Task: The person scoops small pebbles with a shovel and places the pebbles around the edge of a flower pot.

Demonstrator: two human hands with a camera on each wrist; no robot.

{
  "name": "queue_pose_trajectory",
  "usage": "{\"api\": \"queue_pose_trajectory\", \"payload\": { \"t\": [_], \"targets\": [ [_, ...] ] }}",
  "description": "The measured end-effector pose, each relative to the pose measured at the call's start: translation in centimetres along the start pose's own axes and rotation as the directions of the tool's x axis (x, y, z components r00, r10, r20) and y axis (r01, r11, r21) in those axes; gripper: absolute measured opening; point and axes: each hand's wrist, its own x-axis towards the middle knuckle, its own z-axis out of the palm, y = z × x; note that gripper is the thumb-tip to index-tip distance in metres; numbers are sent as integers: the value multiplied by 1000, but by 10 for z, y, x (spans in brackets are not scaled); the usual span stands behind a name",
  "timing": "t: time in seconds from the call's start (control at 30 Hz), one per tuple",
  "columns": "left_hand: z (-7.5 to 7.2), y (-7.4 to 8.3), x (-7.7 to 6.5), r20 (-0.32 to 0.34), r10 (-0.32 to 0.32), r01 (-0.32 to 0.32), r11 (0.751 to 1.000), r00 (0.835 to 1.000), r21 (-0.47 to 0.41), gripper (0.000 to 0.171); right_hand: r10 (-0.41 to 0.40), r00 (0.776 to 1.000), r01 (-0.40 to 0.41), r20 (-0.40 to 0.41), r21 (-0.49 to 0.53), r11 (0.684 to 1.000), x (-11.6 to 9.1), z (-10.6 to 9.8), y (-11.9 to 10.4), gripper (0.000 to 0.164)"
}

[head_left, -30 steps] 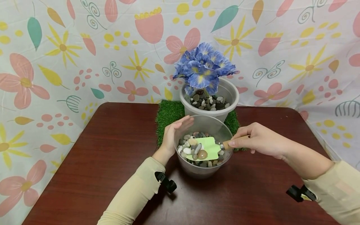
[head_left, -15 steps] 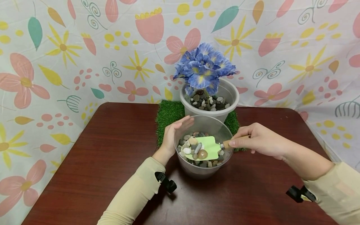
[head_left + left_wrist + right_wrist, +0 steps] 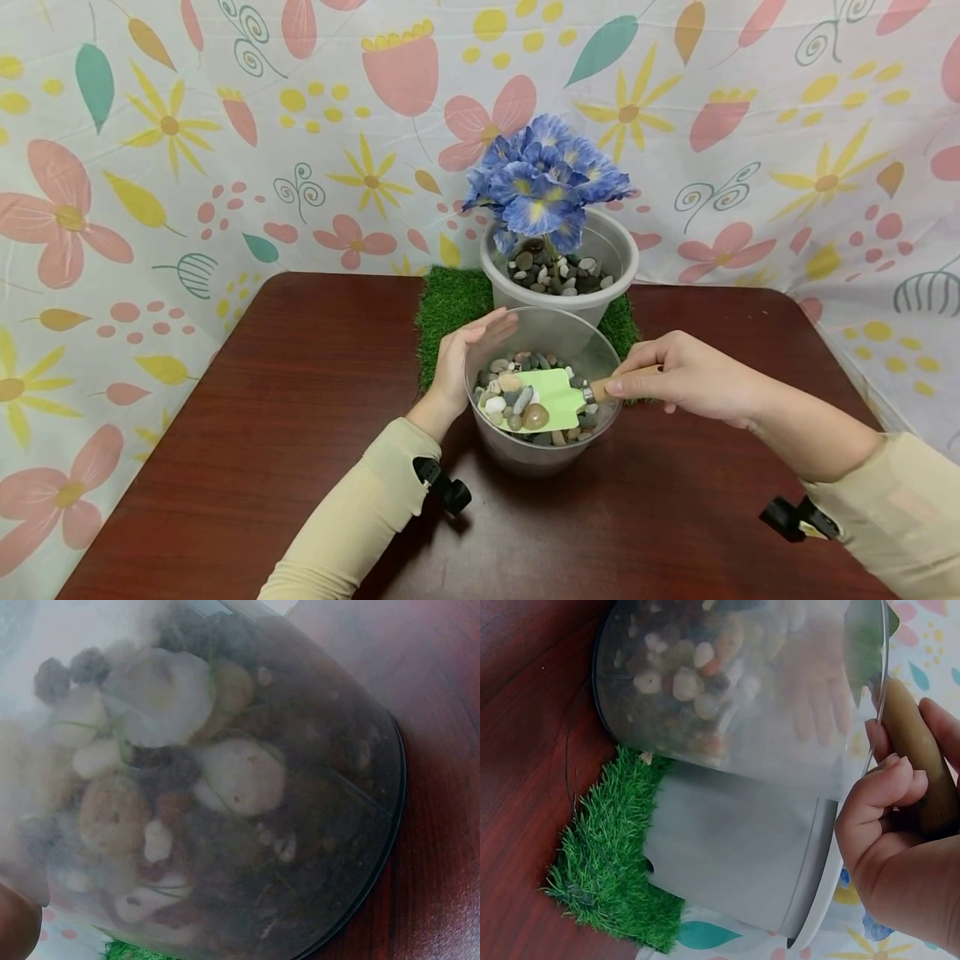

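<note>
In the head view my right hand (image 3: 697, 383) grips the wooden handle of a small trowel (image 3: 557, 390) with a light green blade. Several pebbles (image 3: 522, 402) lie on that blade, which is inside a clear plastic bucket (image 3: 536, 462) over more stones. My left hand (image 3: 453, 367) rests against the bucket's left side with its fingers extended along the wall. Up close, the right wrist view shows my right hand (image 3: 900, 832) curled round the trowel handle (image 3: 915, 750) beside the rim. Through the bucket wall (image 3: 330, 825), the left wrist view shows stones and dark material.
Just behind the bucket stands a light grey flowerpot (image 3: 558, 297) with stones and blue flowers (image 3: 546, 183). It sits on a green artificial grass mat (image 3: 453, 312) on the dark red-brown table (image 3: 322, 375). A flower-printed cloth (image 3: 300, 125) hangs behind.
The trowel and my right hand have shifted slightly to the left, with the pebbles still on the blade. My left hand and the bucket stay in place.
</note>
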Motion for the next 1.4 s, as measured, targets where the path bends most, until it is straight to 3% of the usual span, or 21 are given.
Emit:
{"api": "queue_pose_trajectory", "payload": {
  "t": [0.57,1.1,1.4],
  "targets": [
    [2,0,3,-20,-19,19,1000,1000,-15,50,66,996,-65,-63,19,998,-4,-4,1,15],
    [3,2,-3,-32,-33,31,998,999,-62,48,-1,995,8,-96,70,997,-9,-2,7,20],
    [1,1,-3,-35,-32,31,999,999,-18,48,-5,991,15,-131,81,997,-7,-1,10,20]
  ]
}}
